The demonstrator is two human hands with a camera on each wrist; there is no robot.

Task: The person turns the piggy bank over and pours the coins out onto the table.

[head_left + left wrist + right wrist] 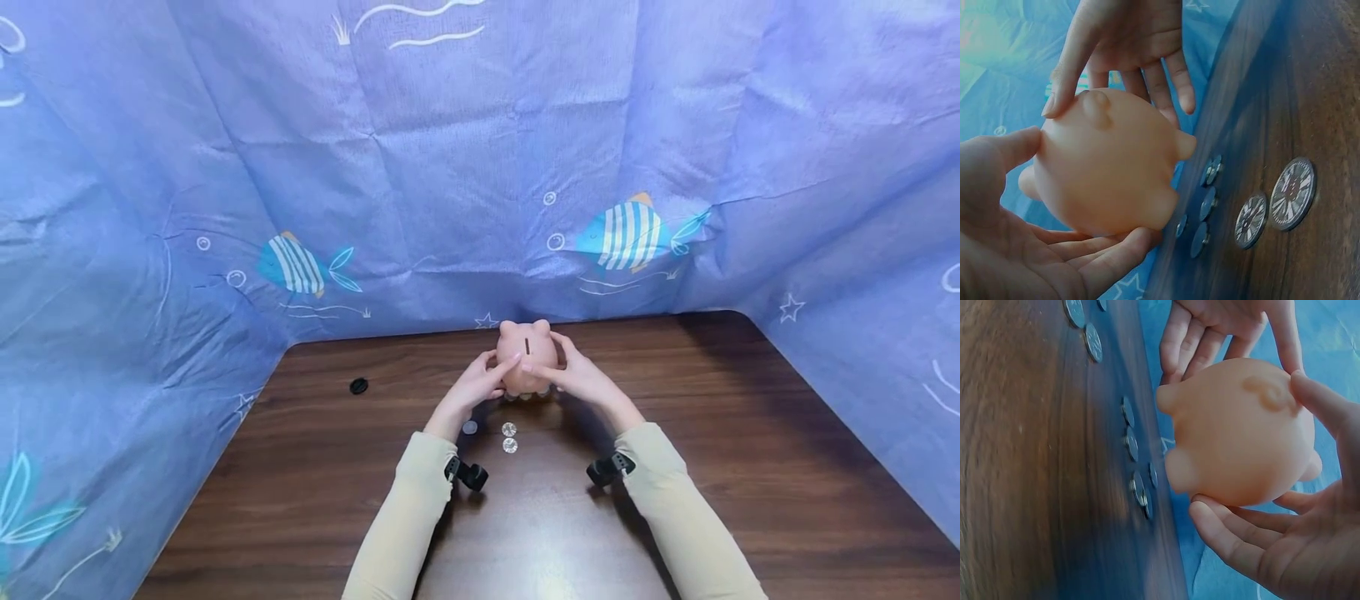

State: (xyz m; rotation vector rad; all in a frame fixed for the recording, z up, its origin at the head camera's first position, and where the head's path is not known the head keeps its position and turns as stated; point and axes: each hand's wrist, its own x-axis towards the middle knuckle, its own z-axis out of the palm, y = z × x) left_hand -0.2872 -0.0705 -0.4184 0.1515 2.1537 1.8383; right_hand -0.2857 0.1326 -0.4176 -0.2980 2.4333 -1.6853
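Observation:
A pink piggy bank (540, 343) with a dark slot on top is held between both hands near the table's back edge. My left hand (472, 387) grips its left side, fingers curled underneath and thumb on the upper back. On the opposite side, my right hand (587, 381) holds it the same way. The left wrist view shows the bank's feet raised off the table, with several silver coins (1209, 203) lying below. Closer to me lie two larger-looking coins (1292, 194) with a patterned face. The curly tail (1269, 394) faces me in the right wrist view.
A small black round piece (358, 386) lies at the left on the brown wooden table (300, 500). Another coin (469, 427) sits close to the left wrist. Blue fish-print cloth (465, 183) hangs behind the table and along both sides.

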